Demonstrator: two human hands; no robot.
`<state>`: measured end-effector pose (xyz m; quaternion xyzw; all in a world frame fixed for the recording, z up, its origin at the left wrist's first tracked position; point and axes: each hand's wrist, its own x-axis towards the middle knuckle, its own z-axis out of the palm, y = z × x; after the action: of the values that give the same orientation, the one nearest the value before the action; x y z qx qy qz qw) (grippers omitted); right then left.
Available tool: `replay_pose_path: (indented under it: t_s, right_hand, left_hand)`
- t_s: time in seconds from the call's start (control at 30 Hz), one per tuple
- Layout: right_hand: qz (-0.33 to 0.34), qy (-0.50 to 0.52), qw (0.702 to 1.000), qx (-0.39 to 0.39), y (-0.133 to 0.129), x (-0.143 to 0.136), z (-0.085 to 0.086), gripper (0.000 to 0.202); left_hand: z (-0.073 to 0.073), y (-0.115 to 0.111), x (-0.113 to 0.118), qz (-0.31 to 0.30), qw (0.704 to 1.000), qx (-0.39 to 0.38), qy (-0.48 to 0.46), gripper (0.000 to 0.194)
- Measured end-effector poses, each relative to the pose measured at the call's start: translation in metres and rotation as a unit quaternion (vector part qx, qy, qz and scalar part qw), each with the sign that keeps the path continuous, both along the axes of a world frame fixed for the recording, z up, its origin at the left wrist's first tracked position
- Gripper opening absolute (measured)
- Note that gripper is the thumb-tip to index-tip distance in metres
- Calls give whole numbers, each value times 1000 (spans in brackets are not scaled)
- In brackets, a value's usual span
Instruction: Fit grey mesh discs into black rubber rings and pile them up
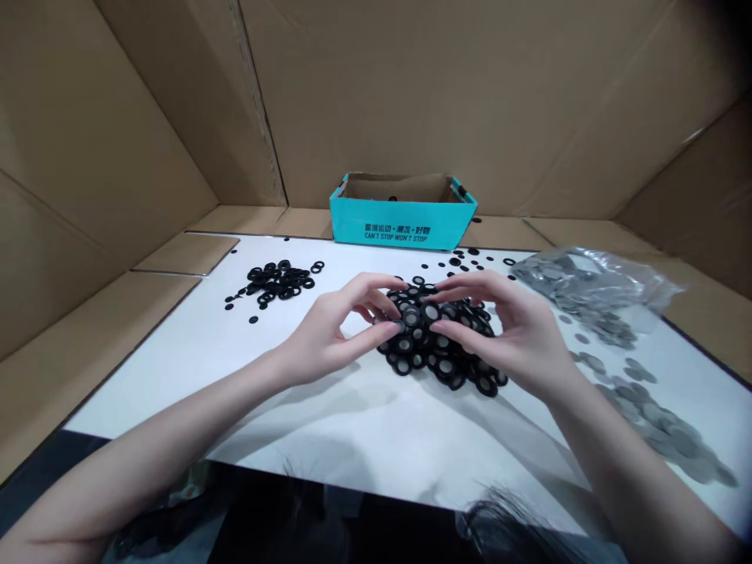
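In front of the turquoise box (405, 223), my left hand (327, 333) and right hand (527, 337) curl over black rings (470, 366), likely light, stiff, best rim-held, though I can't tell if pinched.

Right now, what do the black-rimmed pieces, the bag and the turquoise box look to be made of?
Black-rimmed pieces: rims perhaps rubber or plastic, dark with low sheen; material of the grey centres too small to identify.
Bag: apparently clear plastic film, glossy, going by its creases, glare and the grey discs showing through.
Turquoise box: probably cardboard, printed outside with lettering, plain brown inside.
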<state>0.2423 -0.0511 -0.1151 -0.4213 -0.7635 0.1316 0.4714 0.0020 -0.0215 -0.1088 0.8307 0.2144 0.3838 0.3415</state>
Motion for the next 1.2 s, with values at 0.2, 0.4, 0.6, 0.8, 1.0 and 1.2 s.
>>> replay_pose_path:
  t_s: [0.2,0.4,0.6,0.8,1.0,1.2]
  right_hand:
    - [88,64,994,10,-16,-18,-2,38]
    - [53,117,988,-89,-20,-27,-4,35]
    - [79,215,955,-190,-21,-35,-2,28]
    - [112,254,930,-240,-21,-42,2,29]
    - [137,281,909,-275,-23,-41,-4,28]
    - [142,293,896,-302,-20,-40,-3,36]
  left_hand:
    - [7,-13,8,-36,986,-156,-49,34]
    - [4,-14,8,-8,998,-5,-57,35]
    - [-3,-10,8,3,986,159,-42,40]
    - [-4,-9,13,-1,951,306,-42,31]
    - [-2,-8,13,9,937,348,-23,27]
    - [-4,-5,9,14,929,370,11,26]
